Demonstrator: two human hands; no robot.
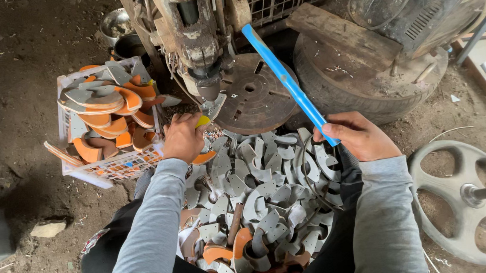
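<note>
We saw the left hand (183, 138) closed around an orange curved piece (203, 157), holding it just under the punch head (209, 89) of the old press machine (192, 27). The piece sat at about eleven o'clock from the middle of the view, its orange edge peeking out below the fingers, with a small yellow bit showing at the fingertips. At three o'clock from that hand, the right hand (358, 137) was clenched on the lower end of the blue lever handle (287, 80), which slanted up toward eleven o'clock to the machine.

Between the two hands and down toward six o'clock lay a heap of grey curved pieces (262, 201), a few orange ones mixed in, resting in the person's lap. At nine o'clock from the left hand stood a white plastic crate (115, 165) filled with orange and grey pieces. At one o'clock from the left hand we noted a round metal plate (257, 96). At four o'clock from the right hand a spoked wheel (469, 203) lay on the dirt floor.
</note>
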